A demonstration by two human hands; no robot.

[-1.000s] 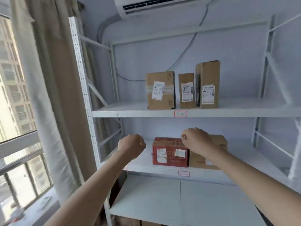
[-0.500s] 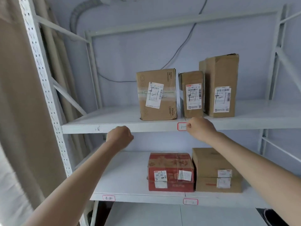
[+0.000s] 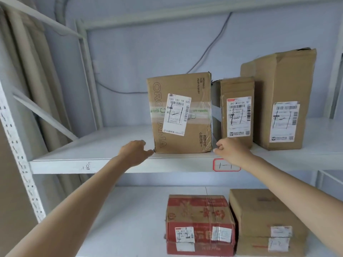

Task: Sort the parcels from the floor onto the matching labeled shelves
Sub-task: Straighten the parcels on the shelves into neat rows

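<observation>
- Nearest me, both forearms reach up from the bottom edge toward the upper shelf [image 3: 96, 160].
- On the lower shelf [image 3: 130, 219], a red box [image 3: 199, 224] lies flat, touching a brown box [image 3: 265, 221] on its right; both carry white stickers facing me.
- My left hand [image 3: 134, 152] sits at the upper shelf's front lip, fingers loosely stretched, fingertips at the bottom left corner of the big box [image 3: 181, 114]. It grips nothing.
- My right hand [image 3: 231, 150] is at the big box's bottom right corner, in front of the foot of the slim box [image 3: 237, 110]. Its fingers are loosely bent and hold nothing; I cannot tell if they touch either box.
- A red-edged tag [image 3: 225, 165] marked "1-1" sticks to the shelf's front edge, just under my right wrist.
- Three parcels stand upright on the upper shelf: the big box on the left, the slim box just beside it, and a tall box [image 3: 280, 101] on the right. Each shows a shipping label with handwriting.
- Behind them, a grey cable [image 3: 209, 47] runs along the wall.
- A curtain [image 3: 24, 71] hangs far left, past the rack post [image 3: 16, 151].
</observation>
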